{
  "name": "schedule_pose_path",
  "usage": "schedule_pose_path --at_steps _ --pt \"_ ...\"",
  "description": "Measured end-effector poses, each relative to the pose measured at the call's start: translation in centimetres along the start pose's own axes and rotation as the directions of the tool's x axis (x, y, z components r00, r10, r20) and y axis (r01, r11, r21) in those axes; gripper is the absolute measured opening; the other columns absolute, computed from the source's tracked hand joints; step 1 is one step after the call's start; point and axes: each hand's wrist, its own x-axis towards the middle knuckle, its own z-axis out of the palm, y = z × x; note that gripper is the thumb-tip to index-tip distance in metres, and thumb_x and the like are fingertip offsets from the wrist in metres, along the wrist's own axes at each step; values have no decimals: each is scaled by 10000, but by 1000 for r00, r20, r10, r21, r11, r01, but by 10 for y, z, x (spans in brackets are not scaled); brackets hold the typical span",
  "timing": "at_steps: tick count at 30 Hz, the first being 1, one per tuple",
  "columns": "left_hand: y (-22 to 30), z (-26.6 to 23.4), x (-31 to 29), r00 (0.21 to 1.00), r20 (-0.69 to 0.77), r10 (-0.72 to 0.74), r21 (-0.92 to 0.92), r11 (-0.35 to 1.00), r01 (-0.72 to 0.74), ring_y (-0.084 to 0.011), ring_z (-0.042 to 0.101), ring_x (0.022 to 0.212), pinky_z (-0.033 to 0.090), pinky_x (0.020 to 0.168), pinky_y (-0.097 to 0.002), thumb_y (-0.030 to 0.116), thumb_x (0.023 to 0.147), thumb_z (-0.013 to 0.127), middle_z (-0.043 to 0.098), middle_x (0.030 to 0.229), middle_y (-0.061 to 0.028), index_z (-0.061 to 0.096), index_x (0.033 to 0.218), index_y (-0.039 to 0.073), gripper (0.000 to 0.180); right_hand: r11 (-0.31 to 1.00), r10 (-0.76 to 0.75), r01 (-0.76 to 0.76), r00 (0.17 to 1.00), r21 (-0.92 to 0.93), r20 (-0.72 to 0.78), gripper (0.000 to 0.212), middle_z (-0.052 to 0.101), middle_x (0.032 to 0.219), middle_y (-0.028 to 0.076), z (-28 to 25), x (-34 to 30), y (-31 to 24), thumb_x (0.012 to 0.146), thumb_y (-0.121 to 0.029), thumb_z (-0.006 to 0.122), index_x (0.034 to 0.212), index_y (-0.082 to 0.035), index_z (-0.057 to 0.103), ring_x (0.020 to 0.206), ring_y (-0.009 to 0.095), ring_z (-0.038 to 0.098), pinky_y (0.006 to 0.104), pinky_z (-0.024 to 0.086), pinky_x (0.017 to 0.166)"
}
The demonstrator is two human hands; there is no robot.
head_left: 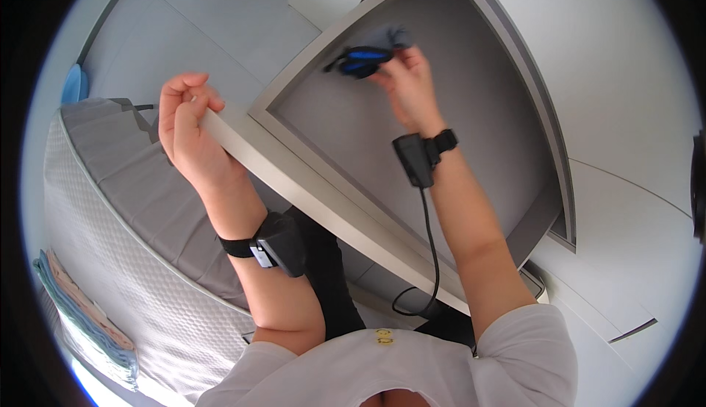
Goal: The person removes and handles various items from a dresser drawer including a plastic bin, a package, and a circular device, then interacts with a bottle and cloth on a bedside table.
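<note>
While the left hand [187, 124] grips the drawer edge [243, 138], the right hand [408, 87] holds a blue-black tool [360, 60] lengthwise left-right.

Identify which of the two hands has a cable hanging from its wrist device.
The right hand, holding a black-and-blue object inside the grey drawer. A black cable hangs from its wrist device; the left hand has none.

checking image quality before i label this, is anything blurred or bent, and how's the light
Head view: the right hand and the dark blue thing it holds are smeared by motion, while the left hand on the drawer front is sharp; straight drawer edges bow from the fisheye lens, with black corners around the round image; light is soft and even, with no harsh glare or deep shadow.
</note>
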Motion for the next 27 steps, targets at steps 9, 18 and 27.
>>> schedule_pose_path --at_steps 9,18,27 --pt "-4 0 -1 1000 -8 2 -8 1000 -2 -91 422 645 321 586 -216 6 780 414 486 662 -34 574 922 -28 216 887 122 -100 992 -451 19 245 551 1042 60 -13 34 16 893 -43 467 1136 -19 465 925 157 563 300 535 714" --pt "-3 0 0 1000 -15 4 14 1000 -4 -95 430 641 337 576 -218 4 770 412 490 669 -40 574 920 -30 223 934 343 -331 936 -132 81 368 525 1148 109 31 18 46 908 -72 514 1251 -1 401 1032 205 573 356 521 847" --pt "-3 0 1 1000 1 27 9 1000 -27 -96 434 653 339 589 -219 4 769 406 476 665 -34 569 919 -31 225 857 483 -503 860 110 167 386 539 1154 148 55 8 42 895 -83 568 1217 71 421 1031 218 578 368 488 891"
